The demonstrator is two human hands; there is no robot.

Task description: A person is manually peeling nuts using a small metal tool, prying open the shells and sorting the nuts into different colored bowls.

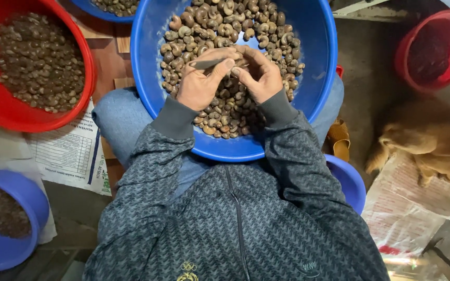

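Seated worker over a large blue basin (pixel 319 78) of unshelled cashew nuts (pixel 225 112) resting on the lap. Left hand (pixel 200 78) closed around a small grey blade (pixel 207 64), thumb pressing it flat; right hand (pixel 259 78) pinching one nut (pixel 235 69) against the blade tip, above the heap so scraps fall inward. A red basin (pixel 87 78) of kernels lies just beside, left; a tan dog (pixel 433 138) crowds the right, leaving little open floor
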